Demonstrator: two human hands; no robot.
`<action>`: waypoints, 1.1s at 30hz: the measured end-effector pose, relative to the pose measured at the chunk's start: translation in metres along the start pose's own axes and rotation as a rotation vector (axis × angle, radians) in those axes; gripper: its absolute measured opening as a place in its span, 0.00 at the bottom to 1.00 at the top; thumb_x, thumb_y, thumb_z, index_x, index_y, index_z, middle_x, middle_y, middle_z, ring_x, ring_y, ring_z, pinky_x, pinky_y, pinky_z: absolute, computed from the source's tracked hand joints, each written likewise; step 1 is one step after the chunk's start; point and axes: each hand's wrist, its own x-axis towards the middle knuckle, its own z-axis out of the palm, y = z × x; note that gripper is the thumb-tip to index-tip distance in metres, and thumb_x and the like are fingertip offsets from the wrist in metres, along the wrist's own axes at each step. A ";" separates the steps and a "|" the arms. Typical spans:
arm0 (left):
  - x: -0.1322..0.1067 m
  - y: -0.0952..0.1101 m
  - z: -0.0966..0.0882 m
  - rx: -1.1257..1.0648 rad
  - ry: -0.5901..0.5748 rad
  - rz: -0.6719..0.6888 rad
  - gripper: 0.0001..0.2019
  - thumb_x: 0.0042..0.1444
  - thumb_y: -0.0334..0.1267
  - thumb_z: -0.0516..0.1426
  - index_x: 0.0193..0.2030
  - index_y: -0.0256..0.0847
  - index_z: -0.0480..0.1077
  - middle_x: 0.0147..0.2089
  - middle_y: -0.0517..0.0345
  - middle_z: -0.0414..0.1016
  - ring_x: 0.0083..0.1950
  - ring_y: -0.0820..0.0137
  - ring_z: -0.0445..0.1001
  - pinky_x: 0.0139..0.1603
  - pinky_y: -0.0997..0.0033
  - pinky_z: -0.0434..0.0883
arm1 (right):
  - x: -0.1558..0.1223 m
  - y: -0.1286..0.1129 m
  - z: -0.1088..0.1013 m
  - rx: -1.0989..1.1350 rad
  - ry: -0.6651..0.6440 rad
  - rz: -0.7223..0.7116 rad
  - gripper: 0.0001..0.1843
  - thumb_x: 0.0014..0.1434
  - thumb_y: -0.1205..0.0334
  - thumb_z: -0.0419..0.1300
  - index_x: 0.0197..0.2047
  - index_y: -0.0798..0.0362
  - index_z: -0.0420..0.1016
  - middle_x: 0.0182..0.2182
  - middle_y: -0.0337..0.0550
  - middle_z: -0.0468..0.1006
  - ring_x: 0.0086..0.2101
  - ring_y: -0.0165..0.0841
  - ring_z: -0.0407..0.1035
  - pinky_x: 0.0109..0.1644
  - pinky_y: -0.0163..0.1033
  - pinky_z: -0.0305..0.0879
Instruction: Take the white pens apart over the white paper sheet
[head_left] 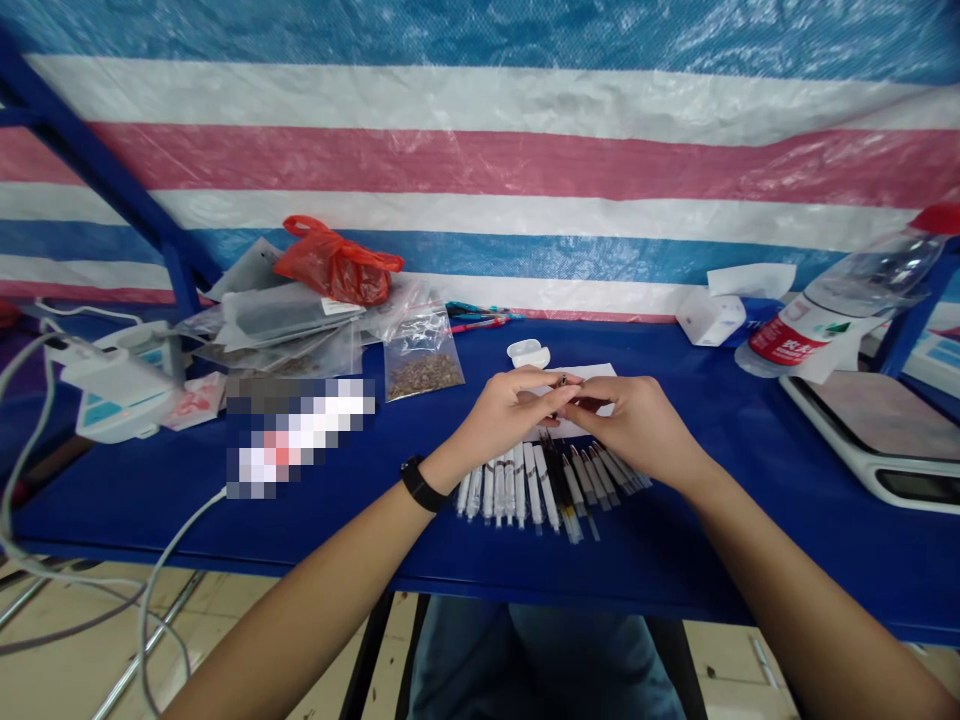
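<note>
My left hand [504, 405] and my right hand [634, 425] meet over a white sheet [604, 374] on the blue table. Their thumbs and fingers are pinched together around a small dark piece [562, 382], too small and too covered by the fingertips to name. Just below the hands lies a row of slim white sticks [510, 490] in clear wrapping. To its right, slim black and grey sticks [592, 480] fan out side by side. Behind my left hand stands a small white case [528, 353] with its lid up.
On the left are a clear bag of brown flakes [424, 373], a red plastic bag [337, 262], a power strip [124, 385] and loose cables. A water bottle [817, 310], a tissue pack [716, 315] and a scale [885, 430] stand right. Striped sheeting [480, 160] hangs behind.
</note>
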 end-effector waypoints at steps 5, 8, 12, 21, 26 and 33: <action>0.000 0.001 0.000 -0.047 -0.005 -0.035 0.16 0.58 0.50 0.65 0.45 0.40 0.82 0.55 0.49 0.79 0.42 0.68 0.82 0.44 0.67 0.84 | 0.000 0.000 0.002 0.011 -0.013 0.033 0.13 0.63 0.59 0.61 0.29 0.51 0.84 0.27 0.40 0.85 0.26 0.34 0.76 0.31 0.36 0.67; -0.001 0.001 0.002 -0.054 -0.002 -0.023 0.17 0.57 0.51 0.65 0.44 0.40 0.82 0.50 0.49 0.80 0.42 0.68 0.82 0.45 0.66 0.84 | 0.001 -0.001 -0.003 0.060 -0.042 0.048 0.12 0.62 0.59 0.61 0.33 0.50 0.85 0.30 0.41 0.87 0.28 0.35 0.78 0.33 0.37 0.69; -0.001 0.004 0.003 -0.089 0.054 -0.019 0.19 0.54 0.53 0.67 0.42 0.38 0.82 0.47 0.50 0.80 0.39 0.68 0.82 0.45 0.62 0.85 | 0.000 0.001 -0.020 0.059 -0.046 0.059 0.11 0.61 0.57 0.62 0.37 0.49 0.86 0.35 0.42 0.87 0.30 0.35 0.78 0.35 0.39 0.71; 0.000 0.032 -0.032 -0.202 0.386 0.122 0.19 0.53 0.53 0.68 0.42 0.39 0.79 0.35 0.59 0.76 0.36 0.68 0.83 0.41 0.67 0.84 | -0.004 -0.011 -0.006 -0.132 -0.091 -0.018 0.08 0.63 0.62 0.62 0.34 0.50 0.82 0.31 0.41 0.84 0.27 0.33 0.74 0.33 0.38 0.66; 0.001 0.032 -0.041 -0.166 0.486 0.124 0.18 0.50 0.52 0.70 0.36 0.38 0.79 0.30 0.61 0.74 0.34 0.69 0.82 0.38 0.69 0.84 | -0.010 -0.051 0.039 -0.370 -0.112 -0.078 0.09 0.63 0.65 0.62 0.30 0.53 0.80 0.26 0.44 0.79 0.32 0.39 0.74 0.37 0.42 0.66; 0.000 0.034 -0.052 0.039 0.649 0.269 0.14 0.49 0.48 0.70 0.33 0.38 0.80 0.43 0.56 0.79 0.31 0.74 0.80 0.36 0.67 0.83 | -0.003 -0.118 0.103 -0.463 -0.195 0.121 0.09 0.62 0.65 0.60 0.34 0.57 0.82 0.32 0.57 0.82 0.37 0.47 0.77 0.38 0.47 0.70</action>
